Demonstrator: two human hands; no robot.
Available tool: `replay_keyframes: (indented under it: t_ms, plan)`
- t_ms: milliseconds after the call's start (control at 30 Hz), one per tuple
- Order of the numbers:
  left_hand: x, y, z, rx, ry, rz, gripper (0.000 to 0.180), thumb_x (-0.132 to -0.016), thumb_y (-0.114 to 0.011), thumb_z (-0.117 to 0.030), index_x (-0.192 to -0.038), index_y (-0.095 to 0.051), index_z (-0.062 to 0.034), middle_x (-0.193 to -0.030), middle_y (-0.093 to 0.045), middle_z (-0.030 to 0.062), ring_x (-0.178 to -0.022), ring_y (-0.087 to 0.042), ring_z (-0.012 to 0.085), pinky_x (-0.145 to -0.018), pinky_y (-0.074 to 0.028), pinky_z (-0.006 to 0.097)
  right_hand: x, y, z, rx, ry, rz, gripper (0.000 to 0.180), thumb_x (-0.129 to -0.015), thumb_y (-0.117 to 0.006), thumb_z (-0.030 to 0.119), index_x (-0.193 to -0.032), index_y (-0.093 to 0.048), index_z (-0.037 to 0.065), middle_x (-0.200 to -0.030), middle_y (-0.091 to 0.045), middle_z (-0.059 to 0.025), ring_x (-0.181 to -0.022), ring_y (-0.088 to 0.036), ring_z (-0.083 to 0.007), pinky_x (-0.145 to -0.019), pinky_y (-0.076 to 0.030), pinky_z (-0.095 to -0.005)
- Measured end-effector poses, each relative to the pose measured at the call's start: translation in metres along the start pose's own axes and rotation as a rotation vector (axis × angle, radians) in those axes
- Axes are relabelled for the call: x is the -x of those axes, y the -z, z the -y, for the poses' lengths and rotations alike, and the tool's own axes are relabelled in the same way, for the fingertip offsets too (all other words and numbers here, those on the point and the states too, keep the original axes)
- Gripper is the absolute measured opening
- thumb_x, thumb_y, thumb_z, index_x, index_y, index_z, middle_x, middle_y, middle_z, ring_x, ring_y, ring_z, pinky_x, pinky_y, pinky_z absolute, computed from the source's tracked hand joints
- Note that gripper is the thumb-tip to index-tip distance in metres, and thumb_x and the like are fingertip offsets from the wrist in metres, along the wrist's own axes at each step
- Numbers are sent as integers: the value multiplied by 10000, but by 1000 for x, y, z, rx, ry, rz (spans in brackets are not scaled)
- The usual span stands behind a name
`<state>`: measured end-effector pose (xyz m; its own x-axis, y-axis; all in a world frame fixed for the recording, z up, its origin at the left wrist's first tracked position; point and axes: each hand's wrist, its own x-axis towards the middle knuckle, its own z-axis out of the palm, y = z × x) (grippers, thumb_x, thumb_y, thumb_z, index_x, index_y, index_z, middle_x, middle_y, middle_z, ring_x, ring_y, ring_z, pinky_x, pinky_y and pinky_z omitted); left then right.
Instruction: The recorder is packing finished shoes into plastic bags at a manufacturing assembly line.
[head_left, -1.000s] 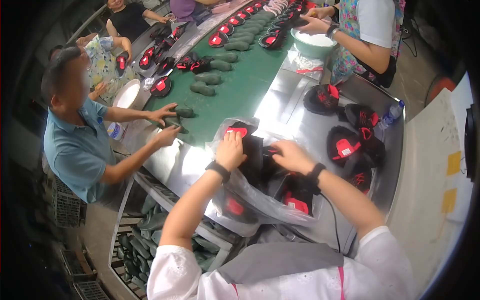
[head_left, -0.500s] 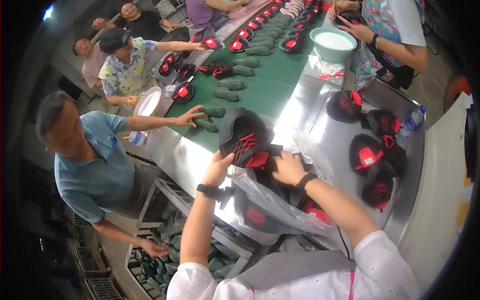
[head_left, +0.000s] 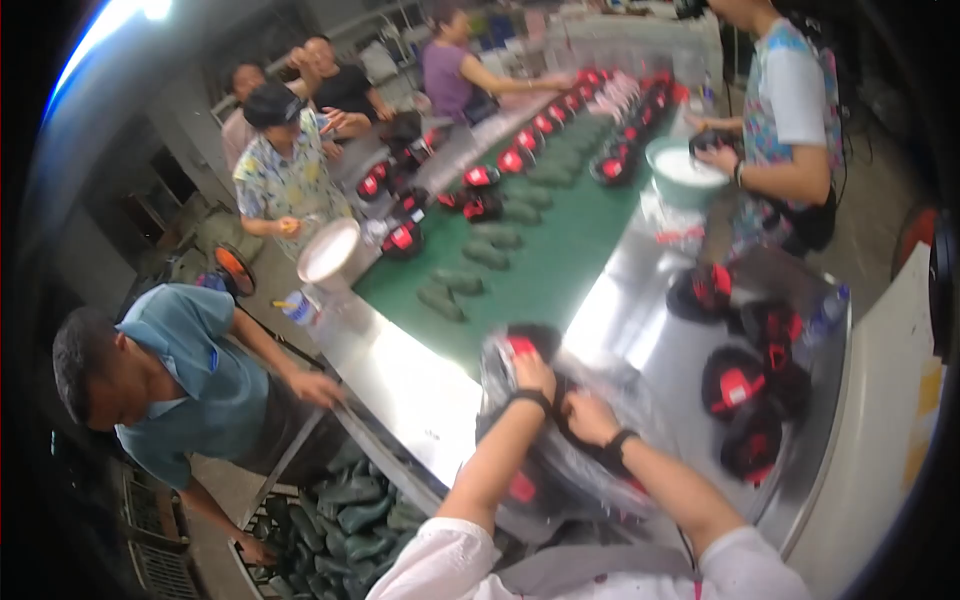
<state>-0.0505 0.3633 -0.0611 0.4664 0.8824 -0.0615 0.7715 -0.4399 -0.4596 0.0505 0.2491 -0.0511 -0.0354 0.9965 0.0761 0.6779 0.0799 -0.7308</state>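
A black shoe upper with red parts [head_left: 530, 337] sits at the mouth of a clear plastic bag [head_left: 625, 400] in front of me. My left hand [head_left: 535, 378] is closed on this upper, its fingers over a red patch. Close beside it, my right hand [head_left: 592, 415] is curled at the bag's opening next to something dark; blur and the fingers hide what it grips. More black and red pieces show dimly through the plastic.
Several black and red uppers [head_left: 733, 385] lie on the metal table to the right. A green conveyor belt [head_left: 400, 300] carries dark green shoe lasts [head_left: 440, 300]. At left, a co-worker in a blue shirt [head_left: 190, 330] reaches into a crate of lasts [head_left: 350, 510]. Other people stand along the belt.
My left hand has brought the upper from above the belt's near end down and right to the bag. The blue-shirted co-worker has drawn a hand back from the belt; the view has shifted.
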Motion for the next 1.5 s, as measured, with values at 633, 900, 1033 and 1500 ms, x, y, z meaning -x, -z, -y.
replay_keyframes:
  t_ms: [633,900,1033,1500]
  plan:
    - [104,91,182,2012,-230,70,197,-878,-556,-197,-1011,-581,-54,-1037,-610,78,-901,-581,226,-824,-451,370,-7,98,21,-796,-515,34,436,-763,-575,15,-1184,-486,-50,-896,-612,-126,-733,-603,-170,-603,-479,-297]
    - [123,119,190,2457,-252,-546,283,-934,-459,-141,-1185,-488,-13,-1120,-580,88,-1018,-555,185,-903,-437,324,37,207,107,-221,132,254,285,-826,-499,-13,-1090,-603,16,-874,-612,-76,-806,-564,-164,-753,-439,-275]
    - [120,115,176,2551,-217,-445,266,-941,-461,-156,-1155,-518,-11,-1105,-597,66,-988,-562,146,-894,-420,290,52,222,120,68,355,62,266,-783,-517,-19,-997,-644,74,-733,-500,-121,-697,-515,-274,-643,-406,-329]
    - [111,132,116,1733,-113,-527,211,-879,-590,-141,-999,-591,32,-904,-567,-32,-802,-484,52,-717,-385,194,44,245,82,-409,201,20,458,-818,-554,34,-1255,-419,4,-610,-448,33,-590,-399,-38,-547,-336,-219]
